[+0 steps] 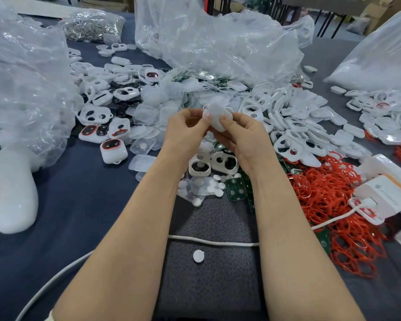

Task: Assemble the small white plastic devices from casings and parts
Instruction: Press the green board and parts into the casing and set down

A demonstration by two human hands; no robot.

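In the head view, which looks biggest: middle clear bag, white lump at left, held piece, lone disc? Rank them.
1. clear bag
2. white lump, though nearer the camera
3. held piece, partly hidden
4. lone disc

I am wearing the one camera on my head, and it is looking forward and down along my forearms, which are running up from the bottom edge. It is sitting close over my left hand (185, 133) and right hand (243, 140), which are pinching a white casing (214, 119) near mid-frame. The wide lens is bending the table (90, 193) outward and taking in the clear bags (218, 42) along the far side.
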